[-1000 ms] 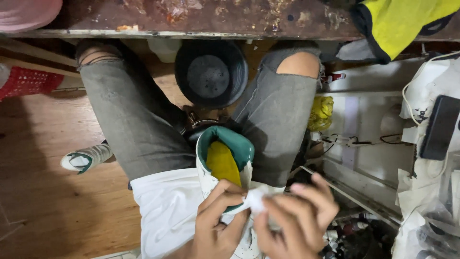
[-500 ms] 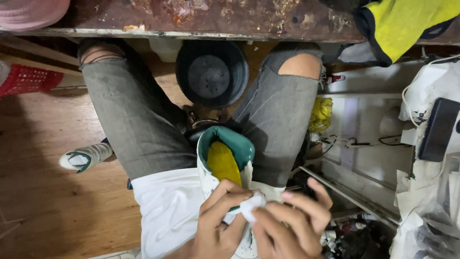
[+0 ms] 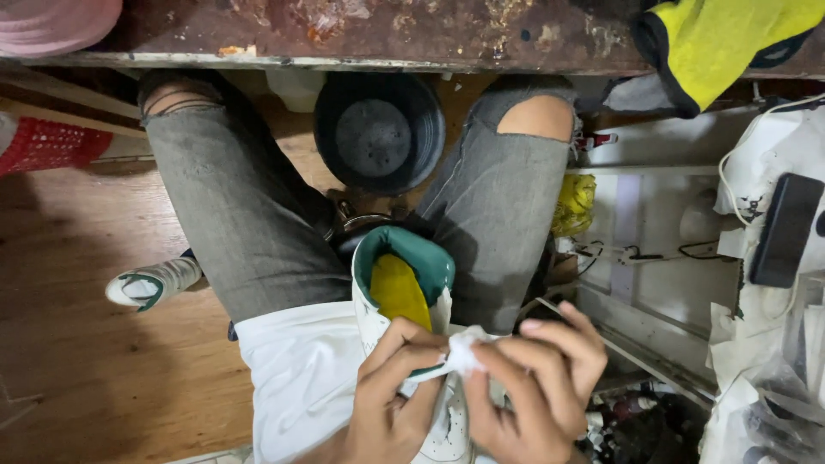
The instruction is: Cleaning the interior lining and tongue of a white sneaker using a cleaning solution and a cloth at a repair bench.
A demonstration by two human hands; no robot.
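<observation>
Wooden floor carries a white-and-green shoe at left, a black round bucket between the knees and a red perforated basket at the far left edge, while a rusty, flaking counter spans the top, a yellow-and-black cloth draped on its right end.

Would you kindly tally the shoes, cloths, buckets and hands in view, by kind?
Shoes: 2, the green-lined shoe in the lap and the shoe on the floor
White cloth: 1
Black bucket: 1
Hands: 2, left hand, right hand
Total: 6
</observation>
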